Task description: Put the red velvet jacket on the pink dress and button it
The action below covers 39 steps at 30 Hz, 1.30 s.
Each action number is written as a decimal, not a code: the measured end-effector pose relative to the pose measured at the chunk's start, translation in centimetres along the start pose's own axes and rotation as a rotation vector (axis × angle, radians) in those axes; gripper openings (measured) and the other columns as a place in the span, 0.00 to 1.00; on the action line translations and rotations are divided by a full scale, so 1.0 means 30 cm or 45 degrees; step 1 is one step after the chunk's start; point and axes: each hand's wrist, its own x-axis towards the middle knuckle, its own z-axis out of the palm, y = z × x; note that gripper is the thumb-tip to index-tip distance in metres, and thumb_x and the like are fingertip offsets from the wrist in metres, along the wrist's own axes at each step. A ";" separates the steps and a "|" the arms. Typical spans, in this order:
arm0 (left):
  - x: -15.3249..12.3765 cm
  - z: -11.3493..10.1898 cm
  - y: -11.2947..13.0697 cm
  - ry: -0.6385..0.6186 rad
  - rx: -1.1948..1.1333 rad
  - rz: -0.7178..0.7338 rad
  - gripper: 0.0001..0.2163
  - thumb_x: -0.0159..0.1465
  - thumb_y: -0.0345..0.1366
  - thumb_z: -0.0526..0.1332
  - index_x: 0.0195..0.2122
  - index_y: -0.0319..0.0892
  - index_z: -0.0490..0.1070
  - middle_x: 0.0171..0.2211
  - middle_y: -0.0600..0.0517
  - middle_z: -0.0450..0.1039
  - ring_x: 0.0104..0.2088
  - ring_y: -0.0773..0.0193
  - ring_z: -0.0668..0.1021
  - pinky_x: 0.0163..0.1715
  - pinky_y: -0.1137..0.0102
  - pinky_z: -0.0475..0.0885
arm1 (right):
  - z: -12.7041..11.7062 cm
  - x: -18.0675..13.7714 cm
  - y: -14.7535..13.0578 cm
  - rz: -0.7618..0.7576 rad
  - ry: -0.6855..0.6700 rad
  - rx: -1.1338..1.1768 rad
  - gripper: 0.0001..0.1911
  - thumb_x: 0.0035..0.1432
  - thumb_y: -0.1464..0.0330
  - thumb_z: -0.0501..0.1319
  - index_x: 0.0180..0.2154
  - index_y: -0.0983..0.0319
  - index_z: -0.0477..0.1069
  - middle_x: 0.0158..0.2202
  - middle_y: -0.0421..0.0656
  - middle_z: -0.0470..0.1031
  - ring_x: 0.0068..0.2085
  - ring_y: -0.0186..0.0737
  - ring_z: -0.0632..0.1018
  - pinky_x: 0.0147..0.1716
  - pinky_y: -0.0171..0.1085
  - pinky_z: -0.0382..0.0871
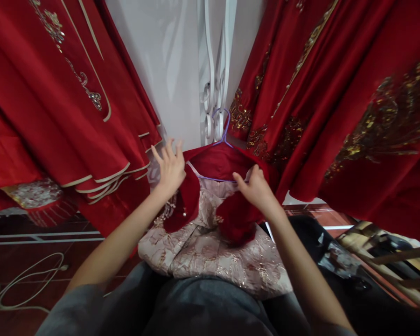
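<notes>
Dress (210,242): pink-gold brocade w/ red velvet collar, on purple hanger (225,133); lies across the lap, straight ahead.
Left grip (170,170): open, fingers spread, palm flat on collar's left shoulder.
Right grip (257,189): closed on collar's right side, thumb by hanger bar.
Relation: collar sits betw. both grips; brocade body below them, nearer the person; hanger hook above, betw. them.
Around: red gowns (56,93) hang left & right; white ironwork (213,88) behind hook; cable (28,280) on floor, left.
</notes>
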 end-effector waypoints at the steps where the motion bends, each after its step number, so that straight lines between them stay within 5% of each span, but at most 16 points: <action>1: 0.031 -0.006 -0.032 -0.055 0.000 -0.019 0.29 0.53 0.21 0.53 0.59 0.35 0.60 0.55 0.34 0.67 0.57 0.42 0.68 0.60 0.38 0.44 | -0.034 0.026 0.009 -0.002 -0.003 -0.102 0.35 0.59 0.56 0.56 0.56 0.78 0.56 0.55 0.71 0.63 0.59 0.67 0.65 0.56 0.57 0.58; 4: 0.120 -0.015 -0.116 -0.215 0.009 0.044 0.18 0.57 0.23 0.52 0.47 0.37 0.71 0.40 0.42 0.77 0.49 0.49 0.75 0.62 0.42 0.42 | -0.113 0.123 0.023 0.020 -0.001 -0.359 0.32 0.59 0.55 0.56 0.53 0.77 0.61 0.51 0.69 0.67 0.56 0.65 0.68 0.55 0.54 0.60; 8: 0.177 0.003 -0.198 -0.166 0.031 0.152 0.16 0.60 0.27 0.52 0.45 0.41 0.73 0.40 0.48 0.77 0.48 0.54 0.75 0.62 0.43 0.33 | -0.157 0.231 0.055 -0.015 0.073 -0.575 0.34 0.61 0.52 0.53 0.53 0.76 0.63 0.55 0.68 0.65 0.59 0.65 0.63 0.57 0.57 0.54; 10: 0.180 0.025 -0.238 -0.294 -0.051 0.181 0.15 0.59 0.29 0.55 0.45 0.44 0.74 0.38 0.51 0.78 0.45 0.55 0.76 0.62 0.43 0.33 | -0.172 0.259 0.089 -0.095 -0.007 -0.626 0.31 0.63 0.52 0.51 0.51 0.72 0.68 0.54 0.64 0.68 0.60 0.62 0.64 0.58 0.54 0.54; 15: 0.171 0.051 -0.306 -0.630 -0.564 -0.027 0.14 0.57 0.45 0.61 0.41 0.46 0.77 0.36 0.50 0.79 0.41 0.55 0.78 0.55 0.53 0.62 | -0.200 0.281 0.164 -0.083 -0.463 -0.525 0.34 0.63 0.46 0.43 0.43 0.65 0.75 0.44 0.56 0.77 0.51 0.54 0.75 0.52 0.45 0.64; 19: 0.169 -0.007 -0.278 -0.732 -0.978 -0.093 0.24 0.61 0.54 0.55 0.47 0.41 0.74 0.42 0.45 0.78 0.40 0.58 0.78 0.44 0.64 0.71 | -0.161 0.302 0.196 -0.072 -0.374 -0.448 0.37 0.61 0.44 0.44 0.52 0.68 0.69 0.52 0.59 0.72 0.54 0.54 0.73 0.53 0.45 0.63; 22: 0.157 -0.056 -0.238 -0.843 -0.823 0.139 0.22 0.62 0.53 0.54 0.42 0.42 0.77 0.37 0.48 0.79 0.37 0.59 0.78 0.44 0.65 0.69 | -0.105 0.327 0.219 -0.071 -0.264 -0.514 0.37 0.61 0.44 0.44 0.52 0.68 0.69 0.55 0.62 0.67 0.60 0.58 0.66 0.57 0.51 0.58; 26: 0.137 -0.053 -0.229 -0.791 -0.497 0.298 0.19 0.64 0.51 0.52 0.37 0.44 0.78 0.30 0.52 0.79 0.32 0.63 0.77 0.47 0.64 0.66 | -0.096 0.349 0.234 -0.104 -0.283 -0.532 0.36 0.61 0.43 0.43 0.42 0.65 0.73 0.48 0.58 0.72 0.55 0.56 0.70 0.55 0.52 0.61; 30: 0.115 0.000 -0.276 -0.729 -0.453 0.228 0.21 0.65 0.51 0.50 0.43 0.45 0.77 0.35 0.50 0.80 0.34 0.61 0.78 0.45 0.66 0.67 | -0.196 0.318 0.234 -0.082 -0.450 -0.456 0.38 0.58 0.39 0.40 0.28 0.63 0.72 0.32 0.53 0.77 0.38 0.52 0.78 0.43 0.47 0.69; 34: 0.072 0.029 -0.309 -0.717 -0.566 0.216 0.22 0.65 0.52 0.49 0.47 0.45 0.75 0.43 0.50 0.79 0.39 0.58 0.79 0.47 0.65 0.68 | -0.295 0.218 0.244 -0.273 -0.445 -0.260 0.23 0.60 0.49 0.51 0.39 0.61 0.71 0.32 0.46 0.79 0.33 0.44 0.78 0.37 0.40 0.70; 39: 0.007 0.012 -0.302 -0.479 -0.321 0.229 0.21 0.68 0.45 0.44 0.48 0.43 0.74 0.31 0.53 0.79 0.32 0.62 0.78 0.62 0.56 0.54 | -0.310 0.098 0.239 -0.390 -0.138 -0.320 0.13 0.61 0.59 0.54 0.44 0.55 0.71 0.38 0.41 0.80 0.38 0.45 0.80 0.37 0.38 0.69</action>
